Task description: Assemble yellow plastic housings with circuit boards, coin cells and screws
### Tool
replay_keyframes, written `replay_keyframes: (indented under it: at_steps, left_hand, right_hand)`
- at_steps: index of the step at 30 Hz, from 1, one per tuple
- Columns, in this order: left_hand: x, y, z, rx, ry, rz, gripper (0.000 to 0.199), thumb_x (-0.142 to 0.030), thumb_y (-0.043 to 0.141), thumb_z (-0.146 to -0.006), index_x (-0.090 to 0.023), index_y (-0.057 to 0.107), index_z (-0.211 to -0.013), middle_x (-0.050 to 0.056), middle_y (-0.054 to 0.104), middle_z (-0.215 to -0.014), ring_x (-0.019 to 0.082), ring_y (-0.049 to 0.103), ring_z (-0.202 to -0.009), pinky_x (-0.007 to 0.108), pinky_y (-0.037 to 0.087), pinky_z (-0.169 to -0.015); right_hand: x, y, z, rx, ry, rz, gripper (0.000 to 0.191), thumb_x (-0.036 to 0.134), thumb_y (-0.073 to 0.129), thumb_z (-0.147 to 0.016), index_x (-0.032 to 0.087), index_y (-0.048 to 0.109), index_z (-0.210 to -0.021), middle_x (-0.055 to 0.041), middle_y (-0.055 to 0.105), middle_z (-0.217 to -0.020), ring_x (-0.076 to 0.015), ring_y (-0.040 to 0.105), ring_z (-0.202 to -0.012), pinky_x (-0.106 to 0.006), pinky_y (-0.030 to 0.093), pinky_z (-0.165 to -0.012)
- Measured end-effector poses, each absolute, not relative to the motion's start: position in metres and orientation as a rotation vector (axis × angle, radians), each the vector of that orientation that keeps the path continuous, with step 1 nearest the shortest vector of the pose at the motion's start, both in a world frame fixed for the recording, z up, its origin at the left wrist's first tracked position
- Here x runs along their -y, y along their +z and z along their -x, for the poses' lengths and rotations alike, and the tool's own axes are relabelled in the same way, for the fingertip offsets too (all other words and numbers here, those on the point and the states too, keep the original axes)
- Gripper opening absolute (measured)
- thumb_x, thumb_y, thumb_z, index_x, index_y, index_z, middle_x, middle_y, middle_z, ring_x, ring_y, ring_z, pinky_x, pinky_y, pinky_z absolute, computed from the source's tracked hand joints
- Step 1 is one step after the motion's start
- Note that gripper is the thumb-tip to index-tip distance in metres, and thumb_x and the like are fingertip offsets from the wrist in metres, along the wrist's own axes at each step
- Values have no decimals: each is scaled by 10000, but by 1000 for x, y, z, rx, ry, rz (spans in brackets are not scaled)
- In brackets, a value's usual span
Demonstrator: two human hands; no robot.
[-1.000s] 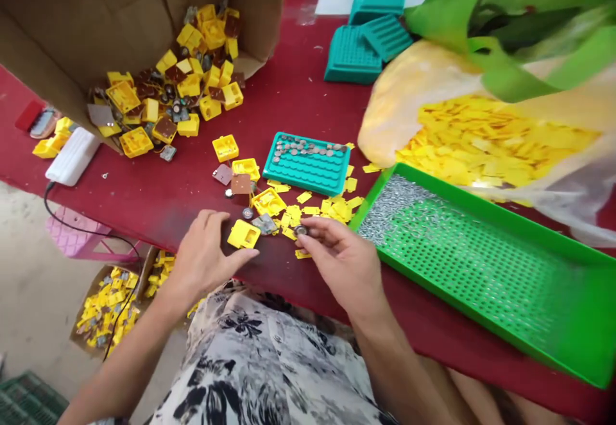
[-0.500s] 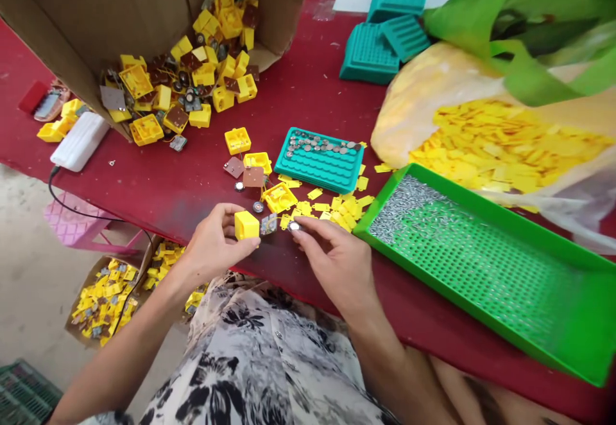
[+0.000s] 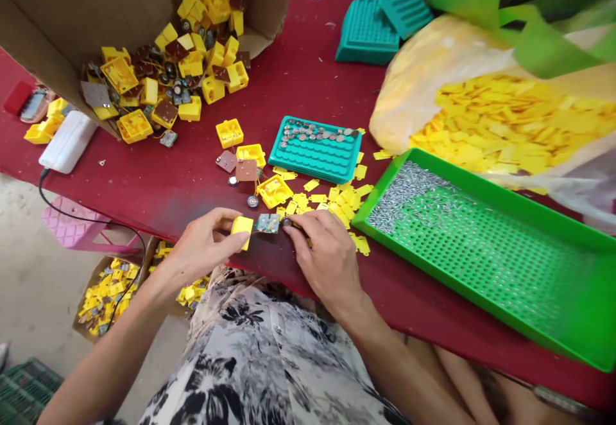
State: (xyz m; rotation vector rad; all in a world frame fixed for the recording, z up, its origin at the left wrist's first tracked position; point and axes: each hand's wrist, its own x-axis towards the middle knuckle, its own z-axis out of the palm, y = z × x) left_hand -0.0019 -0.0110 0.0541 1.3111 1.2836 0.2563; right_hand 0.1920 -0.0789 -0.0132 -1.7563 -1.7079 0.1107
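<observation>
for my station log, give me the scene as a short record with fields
left hand: holding a yellow casing
right hand: pinching a small round dark part
between hands: circuit board
teal tray: round metal discs in the far rows
green tray: small metal pieces, thickest toward one end
cardboard box: more yellow casings

left hand [image 3: 217,239] gripping yellow case [image 3: 242,231], right hand [image 3: 323,249] pinching round dark part [image 3: 287,222], circuit board [image 3: 268,223] between
</observation>
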Motion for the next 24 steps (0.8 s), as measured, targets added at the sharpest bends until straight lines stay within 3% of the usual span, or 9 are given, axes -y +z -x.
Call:
replay_keyframes:
  at_steps: [6,14,20,24]
  left_hand:
    - [17,51,6,-954,317,-485,244,-330,625,-849,-164,675,-1020,123,743,-952,197,734,-740,249,580,-583]
    - [37,29,0,-492,219,57,367,-327,574,-893,-28,661,-1089,190,746,-1016,199,744,-745,195,581,-558]
    - [41,22,-10,-450,271,168,365,-290,536,-906,1,661,-1088,215,737,-1028,211,741,-794,207,581,-630]
    - [46,20,-11,-462,221,168,392,-345,578,-877,-33,670,-1096,201,733,-1004,160,696,-628,161,473,-457]
  right_hand:
    - [64,11,-193,1481,216,1675,93,247,617,-897,191,689,-912,-40,683,-837,-174,644,-762,-305,520,-683]
    - [61,40,-200,1579,130,1764,92,260,638,-874,182,687,-880,-35,682,-808,-172,643,-735,-302,506,-659]
    - [84,45,-214,1463,626,1824,98,309,660,-833,223,706,-846,-16,718,-856,-164,664,-752,-289,528,-670]
    - [82,50,-209,1393,837,1780,92,306,678,-806,234,723,-842,-11,727,-864,-164,671,-777,-286,543,-688]
